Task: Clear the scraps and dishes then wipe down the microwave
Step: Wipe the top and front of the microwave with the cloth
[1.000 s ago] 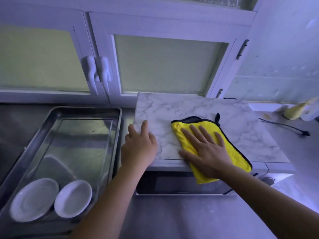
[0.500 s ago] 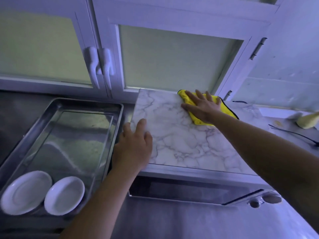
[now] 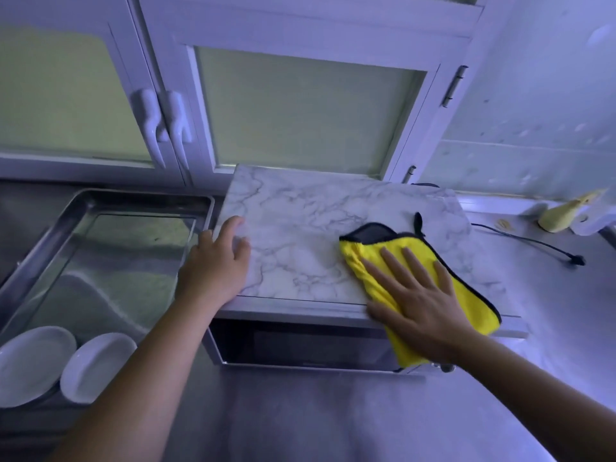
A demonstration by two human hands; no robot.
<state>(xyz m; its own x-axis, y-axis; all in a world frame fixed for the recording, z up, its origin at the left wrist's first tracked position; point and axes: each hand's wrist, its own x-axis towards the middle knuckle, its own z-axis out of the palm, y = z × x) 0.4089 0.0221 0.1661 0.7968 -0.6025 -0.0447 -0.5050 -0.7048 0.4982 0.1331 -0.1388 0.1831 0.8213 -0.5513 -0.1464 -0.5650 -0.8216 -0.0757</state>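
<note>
Head view: right hand (image 3: 423, 305) flat on yellow cloth (image 3: 475, 306), left hand (image 3: 216, 265) apparently flat on microwave (image 3: 300, 228)

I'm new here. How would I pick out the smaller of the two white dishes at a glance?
Find the marble-topped microwave under the cabinets; the big steel tray lies just left of it. In the tray's near end two white dishes sit side by side. You want the right-hand dish, closer to the microwave, which is narrower and more oval than its wider neighbour.
</note>
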